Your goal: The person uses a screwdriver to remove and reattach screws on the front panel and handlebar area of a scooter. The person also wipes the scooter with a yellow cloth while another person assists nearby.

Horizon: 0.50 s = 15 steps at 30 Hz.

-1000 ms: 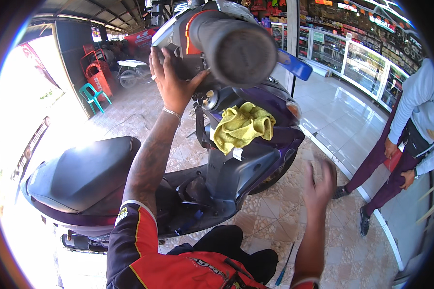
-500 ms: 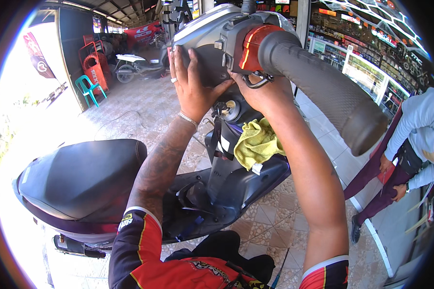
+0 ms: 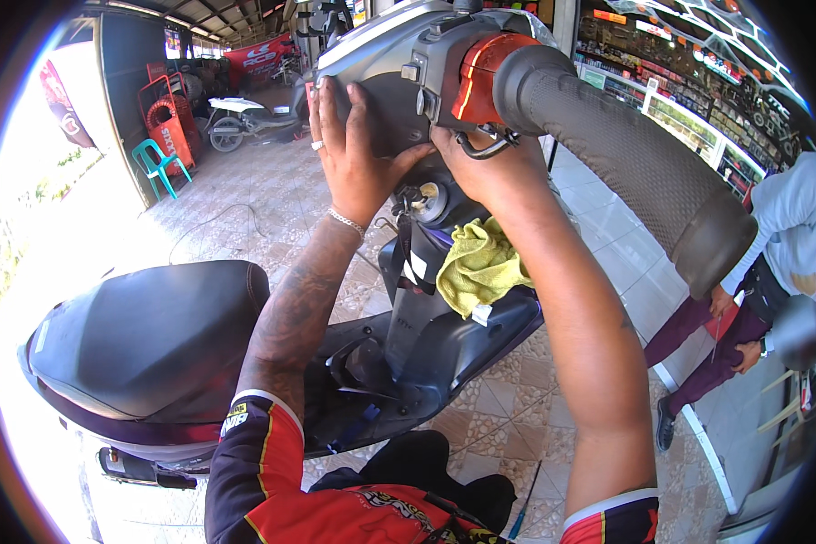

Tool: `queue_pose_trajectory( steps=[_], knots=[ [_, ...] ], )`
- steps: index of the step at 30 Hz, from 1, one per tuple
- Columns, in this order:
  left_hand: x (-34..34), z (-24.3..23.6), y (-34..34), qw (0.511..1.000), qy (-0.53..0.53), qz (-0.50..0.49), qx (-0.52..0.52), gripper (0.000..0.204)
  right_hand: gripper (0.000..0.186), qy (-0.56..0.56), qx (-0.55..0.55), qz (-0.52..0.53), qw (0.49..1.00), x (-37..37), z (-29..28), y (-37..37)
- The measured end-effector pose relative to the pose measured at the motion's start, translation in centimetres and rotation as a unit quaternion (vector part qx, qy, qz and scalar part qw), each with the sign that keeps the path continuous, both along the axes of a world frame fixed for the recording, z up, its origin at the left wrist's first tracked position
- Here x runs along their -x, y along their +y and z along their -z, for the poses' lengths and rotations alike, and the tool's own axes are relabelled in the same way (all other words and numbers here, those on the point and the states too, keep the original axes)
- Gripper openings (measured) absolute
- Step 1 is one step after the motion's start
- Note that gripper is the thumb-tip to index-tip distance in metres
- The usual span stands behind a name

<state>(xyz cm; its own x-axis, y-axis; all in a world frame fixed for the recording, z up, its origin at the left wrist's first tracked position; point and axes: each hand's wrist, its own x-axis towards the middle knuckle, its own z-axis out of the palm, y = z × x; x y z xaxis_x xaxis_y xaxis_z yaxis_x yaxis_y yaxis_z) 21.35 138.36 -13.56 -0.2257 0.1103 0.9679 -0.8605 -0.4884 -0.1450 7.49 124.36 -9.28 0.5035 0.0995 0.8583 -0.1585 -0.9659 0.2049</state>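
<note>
My left hand (image 3: 358, 159) lies with its fingers stretched up along the dark handlebar cover (image 3: 392, 104) of a scooter, the thumb reaching toward the cover's lower edge. My right hand (image 3: 494, 168) reaches up beneath the same cover, beside a black metal hook (image 3: 482, 148); most of its fingers are hidden. An orange-red housing (image 3: 482, 77) and a long black rubber grip (image 3: 630, 150) extend to the right above my right forearm. Below the hands are a round metal cap (image 3: 431, 201) and a yellow-green cloth (image 3: 480, 267) draped over the scooter's front body.
The scooter's black seat (image 3: 145, 335) is at left. A screwdriver-like tool (image 3: 524, 508) lies on the tiled floor near me. At right a person (image 3: 734, 326) stands by glass display cases (image 3: 689, 131). A green chair (image 3: 161, 168) and a parked white scooter (image 3: 245, 118) stand farther back.
The rubber grip's end sits a little farther right in view. My hands keep nearly the same places on the cover. The person at right has leaned forward.
</note>
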Motion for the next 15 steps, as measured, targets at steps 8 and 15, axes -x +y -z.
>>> queue_pose_trajectory(
  steps=[8,15],
  knots=[
    [0.3,0.1,-0.1,1.000,0.019,-0.004,-0.001,0.114,0.027,-0.039,-0.093,-0.029,0.994,-0.2,0.2,1.1],
    [0.5,-0.1,-0.2,1.000,0.006,-0.009,0.000,0.108,0.032,0.099,-0.183,0.017,0.978,1.2,-1.3,1.9]
  ],
)
